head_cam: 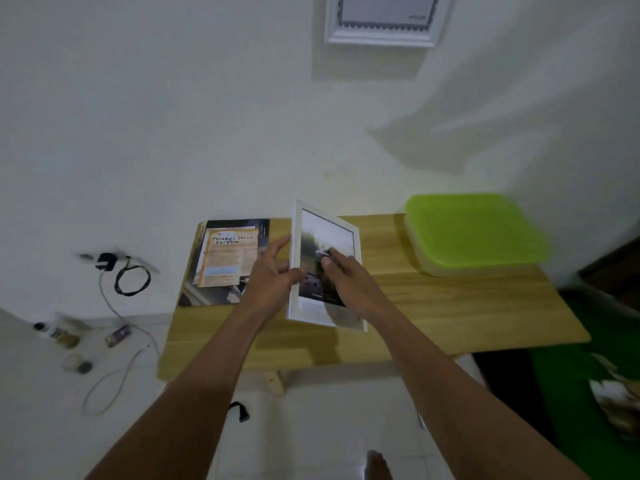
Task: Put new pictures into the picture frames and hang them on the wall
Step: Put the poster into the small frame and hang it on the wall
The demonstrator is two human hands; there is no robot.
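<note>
A white picture frame (295,237) with a dark, misty picture in it is held tilted above the wooden table (433,306). My left hand (270,275) grips the frame's left edge, thumb on the front. My right hand (341,275) lies across the picture, its fingertips pressing near the middle. A second white frame (381,38) hangs on the wall high above the table. A printed sheet with text lies on a dark magazine (228,261) at the table's left end.
A lime-green lidded plastic box (474,233) sits on the table's right end. On the floor to the left lie a charger with cables (117,275) and several small bottles (64,336). Green fabric (571,393) lies at the right.
</note>
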